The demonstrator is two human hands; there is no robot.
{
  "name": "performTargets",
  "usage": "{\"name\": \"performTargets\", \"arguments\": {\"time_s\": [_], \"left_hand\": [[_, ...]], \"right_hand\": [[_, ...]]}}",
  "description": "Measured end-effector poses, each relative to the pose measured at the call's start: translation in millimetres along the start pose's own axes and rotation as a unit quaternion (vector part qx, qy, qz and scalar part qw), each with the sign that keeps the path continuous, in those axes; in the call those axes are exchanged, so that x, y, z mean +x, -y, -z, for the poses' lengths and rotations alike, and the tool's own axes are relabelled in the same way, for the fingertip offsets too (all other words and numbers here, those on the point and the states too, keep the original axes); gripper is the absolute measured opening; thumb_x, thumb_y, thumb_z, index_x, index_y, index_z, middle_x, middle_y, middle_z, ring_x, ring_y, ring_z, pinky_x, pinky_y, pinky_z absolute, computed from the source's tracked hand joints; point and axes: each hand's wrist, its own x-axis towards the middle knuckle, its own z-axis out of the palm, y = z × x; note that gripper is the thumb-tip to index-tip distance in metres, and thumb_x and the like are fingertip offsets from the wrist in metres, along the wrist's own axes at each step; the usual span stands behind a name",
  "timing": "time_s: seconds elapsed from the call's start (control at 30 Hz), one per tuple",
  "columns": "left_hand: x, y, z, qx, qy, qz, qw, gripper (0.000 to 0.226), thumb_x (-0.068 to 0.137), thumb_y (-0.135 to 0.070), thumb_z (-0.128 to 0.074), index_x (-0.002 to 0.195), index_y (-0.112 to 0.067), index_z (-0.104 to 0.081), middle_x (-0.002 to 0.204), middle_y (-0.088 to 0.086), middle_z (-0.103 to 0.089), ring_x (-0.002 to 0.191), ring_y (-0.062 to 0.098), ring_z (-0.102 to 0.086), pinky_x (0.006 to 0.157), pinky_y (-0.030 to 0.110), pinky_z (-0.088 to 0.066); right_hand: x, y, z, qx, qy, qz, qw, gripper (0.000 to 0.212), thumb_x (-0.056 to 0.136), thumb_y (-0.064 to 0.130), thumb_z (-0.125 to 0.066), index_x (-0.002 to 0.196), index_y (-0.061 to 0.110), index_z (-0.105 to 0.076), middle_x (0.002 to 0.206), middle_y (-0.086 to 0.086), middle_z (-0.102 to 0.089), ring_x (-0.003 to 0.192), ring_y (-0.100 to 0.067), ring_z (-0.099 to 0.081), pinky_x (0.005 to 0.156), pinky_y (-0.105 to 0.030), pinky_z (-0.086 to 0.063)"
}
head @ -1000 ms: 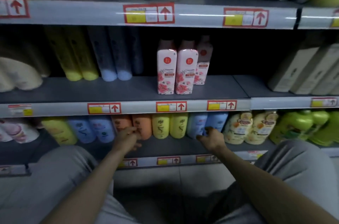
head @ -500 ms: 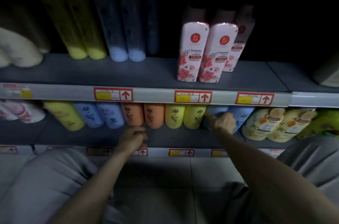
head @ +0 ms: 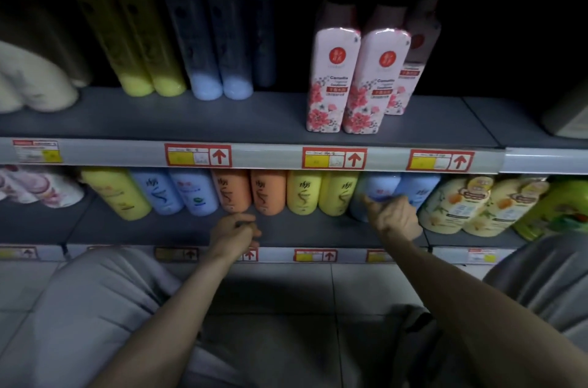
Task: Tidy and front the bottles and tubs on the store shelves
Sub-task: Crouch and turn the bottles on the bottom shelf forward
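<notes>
On the lower shelf (head: 178, 228) stands a row of bottles: yellow, blue, orange (head: 234, 190), yellow (head: 302, 193), then two blue ones. My right hand (head: 393, 217) grips the left of those two blue bottles (head: 377, 189) low down, thumb against its front, and that bottle looks blurred. My left hand (head: 235, 233) sits just below the orange bottles at the shelf front, fingers curled and holding nothing. On the middle shelf, pink floral bottles (head: 332, 82) stand near the front, while tall yellow bottles (head: 136, 69) and tall blue bottles (head: 219, 76) stand further back.
Cream and green bottles (head: 471, 206) fill the lower shelf to the right. Pale packs (head: 35, 92) lie at the far left of the middle shelf. Price rails with red tags (head: 197, 155) front each shelf. My knees are at both sides, with tiled floor below.
The view has come closer to the shelves. My right hand rose onto the blue bottle. My left hand drew back from the orange bottles to the shelf front.
</notes>
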Motion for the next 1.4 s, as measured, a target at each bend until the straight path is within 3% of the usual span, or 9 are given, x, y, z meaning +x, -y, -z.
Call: {"name": "performTargets", "arguments": {"time_s": [0.4, 0.67, 0.8, 0.9, 1.0, 1.1, 1.23, 1.3, 1.4], "left_hand": [[-1, -3, -5, -0.003, -0.013, -0.016, 1.0, 0.022, 0.098, -0.006, -0.054, 0.11, -0.02, -0.065, 0.101, 0.005, -0.073, 0.083, 0.02, -0.073, 0.07, 0.029, -0.056], [8, 0, -6, -0.002, -0.079, -0.026, 0.996, 0.024, 0.091, -0.017, -0.065, 0.087, -0.038, -0.055, 0.103, 0.001, -0.065, 0.102, 0.024, -0.066, 0.097, 0.051, -0.054], [18, -18, -20, 0.007, -0.066, -0.035, 0.997, 0.013, 0.088, -0.024, -0.07, 0.093, -0.028, -0.058, 0.106, -0.003, -0.062, 0.107, 0.021, -0.057, 0.095, 0.038, -0.045], [30, -38, -38, 0.002, -0.084, -0.036, 0.996, 0.023, 0.087, -0.02, -0.071, 0.106, -0.015, -0.06, 0.104, 0.003, -0.058, 0.107, 0.025, -0.057, 0.089, 0.034, -0.044], [33, -48, -55, -0.015, -0.086, -0.057, 0.995, 0.018, 0.088, -0.012, -0.071, 0.099, -0.014, -0.057, 0.095, 0.0, -0.054, 0.1, 0.02, -0.052, 0.084, 0.029, -0.038], [39, -36, -66, -0.009, -0.128, -0.079, 0.989, 0.034, 0.086, -0.015, -0.075, 0.116, -0.01, -0.058, 0.109, 0.006, -0.064, 0.106, 0.024, -0.061, 0.086, 0.027, -0.04], [45, -28, -76, -0.019, -0.167, -0.087, 0.982, 0.066, 0.076, -0.036, -0.086, 0.129, -0.012, -0.055, 0.121, 0.012, -0.069, 0.115, 0.033, -0.065, 0.093, 0.039, -0.052], [44, -33, -76, -0.018, -0.196, -0.091, 0.976, 0.07, 0.074, -0.04, -0.088, 0.13, -0.011, -0.057, 0.124, 0.015, -0.069, 0.117, 0.037, -0.064, 0.096, 0.043, -0.052], [44, -34, -73, -0.006, -0.222, -0.103, 0.969, 0.066, 0.073, -0.043, -0.088, 0.126, -0.015, -0.061, 0.123, 0.012, -0.07, 0.118, 0.034, -0.065, 0.099, 0.042, -0.05]], "right_hand": [[7, 8, -5, 0.045, 0.002, -0.008, 0.999, 0.078, 0.062, 0.084, -0.067, 0.106, 0.019, -0.061, 0.109, -0.013, -0.072, 0.099, -0.034, -0.07, 0.093, -0.049, -0.053], [-14, -17, 7, 0.006, -0.015, 0.026, 1.0, 0.083, 0.06, 0.087, -0.067, 0.105, 0.018, -0.058, 0.11, -0.015, -0.071, 0.101, -0.037, -0.069, 0.086, -0.044, -0.051], [-22, -27, 7, -0.015, 0.001, 0.034, 0.999, 0.088, 0.064, 0.087, -0.067, 0.113, 0.015, -0.053, 0.119, -0.018, -0.067, 0.11, -0.04, -0.065, 0.091, -0.047, -0.048], [-20, -26, 6, -0.007, 0.012, 0.033, 0.999, 0.092, 0.062, 0.088, -0.068, 0.119, 0.018, -0.049, 0.122, -0.018, -0.066, 0.112, -0.041, -0.064, 0.095, -0.05, -0.048], [-15, -23, 5, 0.008, 0.028, 0.046, 0.999, 0.101, 0.064, 0.083, -0.073, 0.135, 0.022, -0.036, 0.126, -0.018, -0.065, 0.114, -0.042, -0.064, 0.096, -0.054, -0.05], [-11, -22, 2, 0.034, 0.05, 0.065, 0.996, 0.096, 0.065, 0.074, -0.08, 0.131, 0.022, -0.033, 0.123, -0.014, -0.065, 0.113, -0.041, -0.063, 0.094, -0.055, -0.051], [-9, -21, -3, 0.082, 0.064, 0.068, 0.992, 0.092, 0.068, 0.062, -0.086, 0.132, 0.018, -0.036, 0.114, -0.01, -0.06, 0.116, -0.04, -0.06, 0.094, -0.052, -0.051], [-9, -21, -4, 0.088, 0.06, 0.065, 0.992, 0.089, 0.07, 0.057, -0.087, 0.131, 0.017, -0.037, 0.107, -0.008, -0.057, 0.116, -0.041, -0.06, 0.095, -0.051, -0.051], [-7, -23, -5, 0.102, 0.062, 0.065, 0.991, 0.088, 0.07, 0.055, -0.088, 0.131, 0.017, -0.037, 0.12, -0.015, -0.063, 0.115, -0.042, -0.061, 0.095, -0.052, -0.053]]}}
